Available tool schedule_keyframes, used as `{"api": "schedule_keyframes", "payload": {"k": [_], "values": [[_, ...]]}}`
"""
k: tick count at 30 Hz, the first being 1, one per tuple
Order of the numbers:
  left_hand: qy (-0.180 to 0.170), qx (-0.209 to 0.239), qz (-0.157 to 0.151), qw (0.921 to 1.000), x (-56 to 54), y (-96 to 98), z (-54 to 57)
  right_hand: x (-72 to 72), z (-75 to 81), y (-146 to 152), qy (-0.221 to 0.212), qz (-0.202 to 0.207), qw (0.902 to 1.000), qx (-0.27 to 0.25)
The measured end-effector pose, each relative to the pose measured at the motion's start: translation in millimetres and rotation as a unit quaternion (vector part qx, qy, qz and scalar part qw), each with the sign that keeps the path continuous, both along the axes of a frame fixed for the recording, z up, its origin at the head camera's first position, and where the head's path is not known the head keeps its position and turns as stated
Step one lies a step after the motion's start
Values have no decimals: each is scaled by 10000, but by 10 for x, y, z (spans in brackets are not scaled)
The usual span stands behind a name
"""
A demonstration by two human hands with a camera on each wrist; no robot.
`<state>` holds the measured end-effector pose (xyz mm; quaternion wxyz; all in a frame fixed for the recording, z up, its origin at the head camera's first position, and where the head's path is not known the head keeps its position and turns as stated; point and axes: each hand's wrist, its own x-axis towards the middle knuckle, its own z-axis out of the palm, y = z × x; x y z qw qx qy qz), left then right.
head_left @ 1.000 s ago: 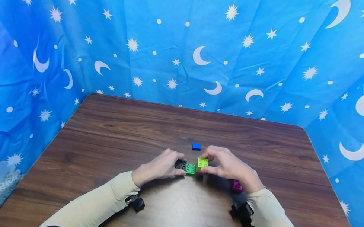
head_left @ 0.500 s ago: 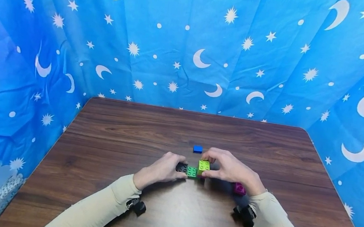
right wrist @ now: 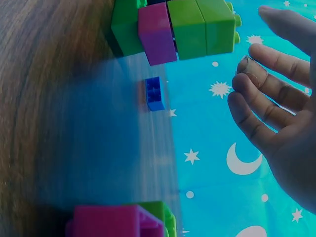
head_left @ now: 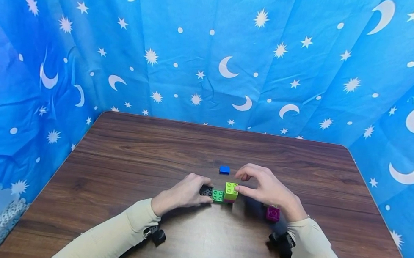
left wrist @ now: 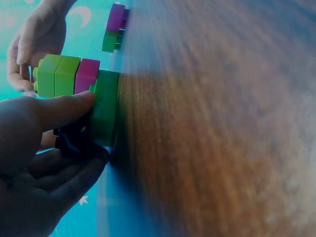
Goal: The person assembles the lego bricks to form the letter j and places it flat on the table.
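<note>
My left hand (head_left: 184, 191) grips a black toy brick (head_left: 207, 191) between thumb and fingers. That brick sits on the left end of a flat-lying green brick (head_left: 217, 196), whose studs show beside it. On the green brick's right end rises a stack: a magenta brick (left wrist: 87, 75) at the bottom, then two lime bricks (right wrist: 203, 29) on top. Just to the right of this stack my right hand (head_left: 266, 191) holds nothing. Its fingers are loosely bent and apart from the lime bricks in the right wrist view.
Beyond the stack a small blue brick (head_left: 224, 170) lies on the wooden table (head_left: 151, 144), its hollow side facing the right wrist view. Near my right wrist lies a magenta brick (head_left: 273, 214) joined to a green one (right wrist: 160, 213). Blue star-patterned cloth (head_left: 199, 60) surrounds the table.
The right hand has let go of the lime bricks and drawn back to the right, its fingers spreading. The left hand keeps its grip on the black brick.
</note>
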<state>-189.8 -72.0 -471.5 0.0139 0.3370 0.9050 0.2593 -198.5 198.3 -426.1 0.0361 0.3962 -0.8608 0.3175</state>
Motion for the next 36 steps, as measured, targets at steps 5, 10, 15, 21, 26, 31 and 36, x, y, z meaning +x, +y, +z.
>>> {"api": "schedule_keyframes", "payload": {"k": [5, 10, 15, 21, 26, 31, 36], "values": [[25, -32, 7, 10000, 7, -3, 10, -6, 13, 56, 124, -268, 9995, 96], [-22, -32, 14, 10000, 13, -9, 17, -13, 17, 122, 279, -485, 9983, 157], [-77, 16, 7, 10000, 17, -10, 21, -18, 3, 199, 371, -714, 9965, 237], [-128, 7, 28, 9999, 19, -8, 19, -15, -5, 282, 395, -828, 9955, 247], [-101, -24, 48, 9999, 18, -5, 20, -19, -30, 352, 408, -901, 9946, 302], [-59, -15, 52, 10000, 18, -3, 15, -6, -30, 392, 318, -1034, 9933, 398], [-57, -2, 56, 10000, 16, 1, 14, 7, -46, 420, 313, -1151, 9917, 482]]}}
